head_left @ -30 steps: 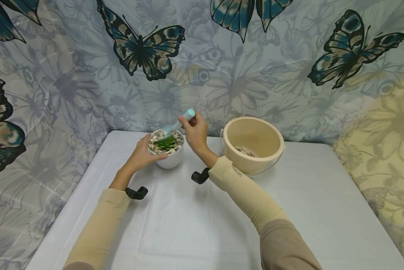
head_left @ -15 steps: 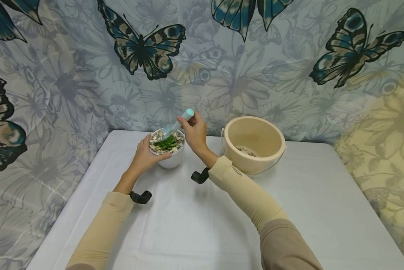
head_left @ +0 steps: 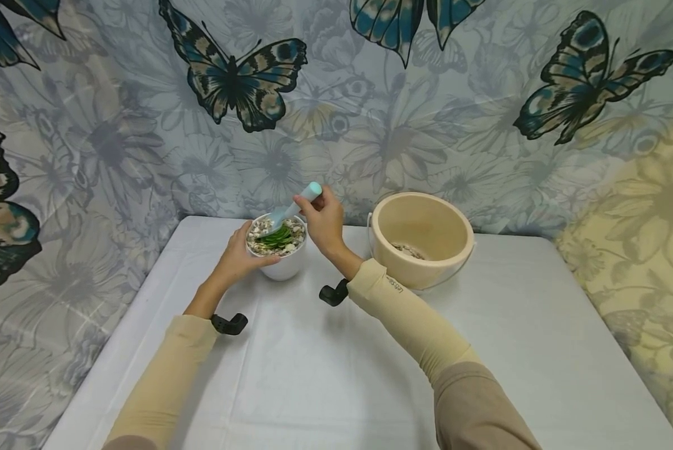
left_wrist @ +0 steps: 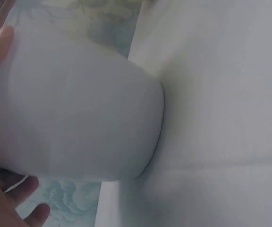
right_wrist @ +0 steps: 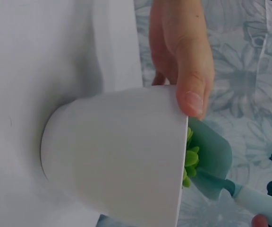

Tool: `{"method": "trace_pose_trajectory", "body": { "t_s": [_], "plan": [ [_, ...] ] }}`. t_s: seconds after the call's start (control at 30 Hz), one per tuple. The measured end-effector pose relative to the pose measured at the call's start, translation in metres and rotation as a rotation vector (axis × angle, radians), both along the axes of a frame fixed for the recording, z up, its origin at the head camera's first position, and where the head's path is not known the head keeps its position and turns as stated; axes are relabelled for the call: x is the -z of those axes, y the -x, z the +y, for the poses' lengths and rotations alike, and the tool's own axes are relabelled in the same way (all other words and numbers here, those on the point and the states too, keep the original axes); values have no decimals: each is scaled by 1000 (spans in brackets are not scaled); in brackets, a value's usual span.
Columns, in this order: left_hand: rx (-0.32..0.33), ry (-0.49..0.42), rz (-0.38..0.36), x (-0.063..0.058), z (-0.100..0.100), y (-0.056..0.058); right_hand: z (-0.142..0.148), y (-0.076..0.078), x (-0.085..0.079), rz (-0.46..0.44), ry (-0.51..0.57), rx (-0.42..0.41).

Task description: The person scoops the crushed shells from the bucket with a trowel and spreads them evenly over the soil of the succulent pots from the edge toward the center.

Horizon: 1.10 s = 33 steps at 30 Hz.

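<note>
A white flower pot (head_left: 282,270) stands upright near the table's back edge, filled with pale pebbles (head_left: 260,245) around a green succulent (head_left: 277,239). My left hand (head_left: 237,259) grips the pot's left side near the rim, its thumb along the front. From the right, my right hand (head_left: 326,222) pinches the light-blue handle of a small trowel (head_left: 297,209). The trowel slants down, its blade (right_wrist: 211,161) over the pot's opening beside the plant. The pot's wall (left_wrist: 79,109) fills much of the left wrist view.
A cream bucket (head_left: 387,265) with a wire handle stands right of the pot, some pebbles (head_left: 408,251) on its bottom. The table has a white cloth (head_left: 314,375). A butterfly-patterned curtain (head_left: 336,125) hangs close behind the back edge.
The left hand and pot shifted slightly right, then back left. The trowel's handle end has moved a little left; its blade stays in the pot's opening.
</note>
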<state>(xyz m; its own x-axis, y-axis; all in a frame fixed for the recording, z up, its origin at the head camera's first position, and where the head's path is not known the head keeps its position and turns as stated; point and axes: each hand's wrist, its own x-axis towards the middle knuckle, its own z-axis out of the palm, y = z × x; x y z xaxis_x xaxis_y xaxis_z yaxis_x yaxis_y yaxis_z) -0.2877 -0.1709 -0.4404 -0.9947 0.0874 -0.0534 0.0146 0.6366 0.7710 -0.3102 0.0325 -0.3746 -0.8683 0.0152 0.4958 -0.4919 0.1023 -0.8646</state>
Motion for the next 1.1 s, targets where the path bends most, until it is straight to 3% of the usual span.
{"method": "trace_pose_trajectory", "body": {
  "t_s": [0.2, 0.37, 0.53, 1.1],
  "plan": [
    [-59, 35, 42, -1, 10, -8, 1, 0, -3, 6, 2, 19],
    [-26, 65, 30, -4, 3, -5, 2, 0, -4, 17, 1, 18],
    [20, 8, -5, -3, -2, 1, 1, -2, -4, 31, -15, 11],
    [-41, -20, 38, 0, 5, -4, 4, -6, -9, -6, 64, -19]
  ]
}}
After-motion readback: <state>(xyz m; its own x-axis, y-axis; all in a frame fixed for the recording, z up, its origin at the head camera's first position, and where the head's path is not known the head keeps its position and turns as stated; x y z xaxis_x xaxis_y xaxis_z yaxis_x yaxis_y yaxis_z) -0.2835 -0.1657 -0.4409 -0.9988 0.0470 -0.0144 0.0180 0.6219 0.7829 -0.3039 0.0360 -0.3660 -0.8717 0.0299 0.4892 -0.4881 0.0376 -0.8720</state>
